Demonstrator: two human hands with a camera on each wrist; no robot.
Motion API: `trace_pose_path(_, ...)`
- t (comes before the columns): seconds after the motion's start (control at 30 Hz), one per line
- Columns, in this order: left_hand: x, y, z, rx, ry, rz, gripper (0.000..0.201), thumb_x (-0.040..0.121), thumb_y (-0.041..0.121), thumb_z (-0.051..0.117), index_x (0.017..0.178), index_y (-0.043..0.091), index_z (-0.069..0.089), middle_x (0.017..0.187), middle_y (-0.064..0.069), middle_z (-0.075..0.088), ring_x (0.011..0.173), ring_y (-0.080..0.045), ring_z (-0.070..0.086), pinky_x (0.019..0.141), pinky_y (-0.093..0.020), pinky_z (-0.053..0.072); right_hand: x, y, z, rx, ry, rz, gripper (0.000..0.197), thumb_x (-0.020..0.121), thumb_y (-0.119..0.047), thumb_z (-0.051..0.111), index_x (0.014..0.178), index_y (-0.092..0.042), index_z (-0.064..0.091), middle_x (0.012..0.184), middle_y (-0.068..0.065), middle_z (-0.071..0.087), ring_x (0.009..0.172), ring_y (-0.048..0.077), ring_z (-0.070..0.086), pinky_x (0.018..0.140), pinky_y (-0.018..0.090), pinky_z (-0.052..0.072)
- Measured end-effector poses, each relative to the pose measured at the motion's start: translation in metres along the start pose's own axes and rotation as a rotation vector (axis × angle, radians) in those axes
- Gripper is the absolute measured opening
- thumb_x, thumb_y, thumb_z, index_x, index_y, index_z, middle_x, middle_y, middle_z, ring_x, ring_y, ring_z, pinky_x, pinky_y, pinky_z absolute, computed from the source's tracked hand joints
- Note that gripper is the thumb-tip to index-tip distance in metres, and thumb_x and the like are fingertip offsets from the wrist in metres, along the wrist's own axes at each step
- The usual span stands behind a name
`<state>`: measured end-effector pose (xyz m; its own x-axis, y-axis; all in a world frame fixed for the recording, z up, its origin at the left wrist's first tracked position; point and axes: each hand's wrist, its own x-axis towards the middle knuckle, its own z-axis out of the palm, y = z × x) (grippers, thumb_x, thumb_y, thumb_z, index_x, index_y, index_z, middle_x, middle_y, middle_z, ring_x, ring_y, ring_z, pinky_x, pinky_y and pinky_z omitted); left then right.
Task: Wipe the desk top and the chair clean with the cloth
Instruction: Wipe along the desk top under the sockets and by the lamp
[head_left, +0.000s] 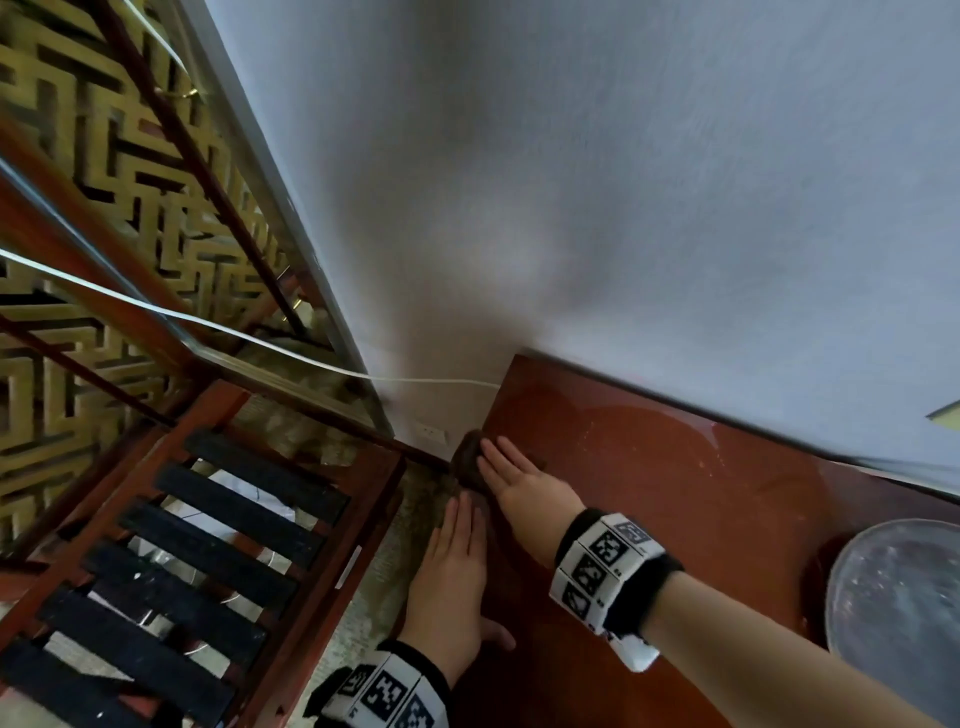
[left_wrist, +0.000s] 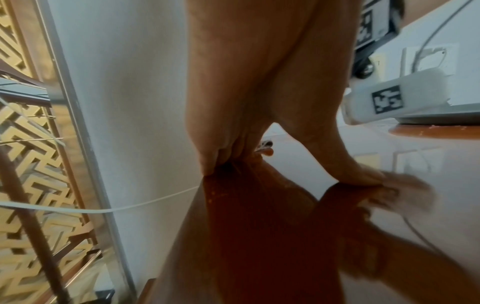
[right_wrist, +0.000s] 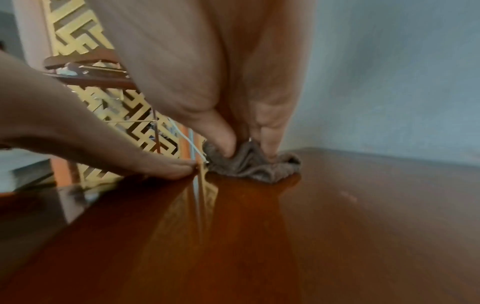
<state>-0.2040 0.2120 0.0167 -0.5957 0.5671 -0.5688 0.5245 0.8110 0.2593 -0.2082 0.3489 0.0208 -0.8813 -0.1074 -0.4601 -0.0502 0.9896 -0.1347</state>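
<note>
Under the right hand (head_left: 524, 486) the cloth (right_wrist: 253, 164) is a soft, ribbed brown fabric, matt and crumpled. The desk top (head_left: 691, 499) beneath both hands is reddish-brown wood polished so glossy that it mirrors the fingers. Beyond the fingertips the wall (head_left: 597, 182) looks matt and finely grained, and beside the left hand (head_left: 452, 582) the chair (head_left: 208, 545) pairs varnished red wood with dull black slats.
</note>
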Motion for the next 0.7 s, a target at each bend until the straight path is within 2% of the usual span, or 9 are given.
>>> trace_pose_path(0.1, 0.006, 0.004, -0.003, 0.015, -0.005, -0.003, 0.130, 0.069, 0.052, 0.075, 0.148, 0.002, -0.016, 0.153, -0.015, -0.027, 0.143, -0.026, -0.023, 0.115, -0.032, -0.010, 0.017, 0.018, -0.013, 0.148, 0.028, 0.172, 0.056, 0.098, -0.005, 0.024, 0.150, -0.010, 0.004, 0.158, 0.002, -0.008, 0.145, 0.017, -0.007, 0.114, 0.035, 0.016)
trace_pose_path(0.17, 0.007, 0.004, -0.004, 0.006, -0.012, 0.002, 0.130, 0.069, 0.052, 0.075, 0.148, 0.003, -0.017, 0.153, -0.014, -0.028, 0.142, -0.025, -0.023, 0.115, -0.031, -0.010, 0.036, 0.042, -0.027, 0.249, 0.053, 0.310, 0.055, 0.099, -0.008, 0.025, 0.150, -0.010, 0.005, 0.158, 0.000, -0.007, 0.145, 0.017, -0.006, 0.114, 0.039, 0.017)
trace_pose_path(0.23, 0.006, 0.004, -0.004, 0.009, -0.010, 0.001, 0.129, 0.070, 0.051, 0.074, 0.147, 0.004, -0.018, 0.153, -0.012, -0.029, 0.142, -0.024, -0.024, 0.114, -0.030, -0.011, 0.049, 0.062, -0.039, 0.277, 0.036, 0.384, 0.057, 0.098, -0.008, 0.028, 0.150, -0.010, 0.006, 0.158, 0.000, -0.005, 0.145, 0.018, -0.004, 0.115, 0.042, 0.019)
trace_pose_path(0.33, 0.008, 0.005, -0.004, 0.049, -0.017, -0.012, 0.129, 0.071, 0.051, 0.073, 0.147, 0.002, -0.019, 0.152, -0.014, -0.029, 0.142, -0.026, -0.023, 0.114, -0.031, -0.012, 0.054, 0.060, -0.043, 0.271, 0.048, 0.419, 0.058, 0.096, -0.003, 0.027, 0.150, -0.009, 0.005, 0.158, 0.002, -0.006, 0.145, 0.020, -0.005, 0.114, 0.042, 0.018)
trace_pose_path(0.43, 0.012, 0.006, -0.004, 0.071, -0.049, -0.029, 0.130, 0.071, 0.052, 0.073, 0.146, 0.001, -0.020, 0.152, -0.016, -0.029, 0.142, -0.028, -0.023, 0.115, -0.033, -0.011, 0.046, 0.042, -0.027, 0.109, 0.087, 0.234, 0.058, 0.096, -0.002, 0.024, 0.149, -0.007, 0.001, 0.157, 0.006, -0.008, 0.145, 0.022, -0.007, 0.116, 0.034, 0.009)
trace_pose_path(0.5, 0.013, 0.006, -0.004, 0.081, -0.047, -0.028, 0.130, 0.071, 0.053, 0.073, 0.146, 0.000, -0.020, 0.152, -0.016, -0.029, 0.142, -0.028, -0.023, 0.116, -0.033, -0.010, 0.043, 0.049, -0.022, 0.131, 0.103, 0.179, 0.061, 0.094, 0.000, 0.027, 0.150, -0.009, 0.002, 0.157, 0.004, -0.007, 0.145, 0.019, -0.007, 0.116, 0.031, 0.009)
trace_pose_path(0.63, 0.010, 0.006, -0.002, 0.058, -0.032, -0.019, 0.131, 0.069, 0.052, 0.074, 0.146, 0.002, -0.019, 0.152, -0.014, -0.030, 0.142, -0.026, -0.024, 0.116, -0.031, -0.009, 0.044, 0.088, -0.028, 0.290, 0.149, 0.450, 0.064, 0.093, 0.001, 0.031, 0.150, -0.009, 0.004, 0.158, 0.004, -0.005, 0.145, 0.019, -0.006, 0.116, 0.035, 0.011)
trace_pose_path(0.7, 0.009, 0.005, -0.002, 0.059, -0.028, -0.018, 0.131, 0.069, 0.052, 0.074, 0.146, 0.002, -0.019, 0.152, -0.014, -0.030, 0.142, -0.026, -0.024, 0.116, -0.031, -0.009, 0.041, 0.088, -0.027, 0.304, 0.164, 0.475, 0.063, 0.093, 0.000, 0.031, 0.150, -0.009, 0.004, 0.158, 0.003, -0.005, 0.145, 0.019, -0.006, 0.115, 0.037, 0.013)
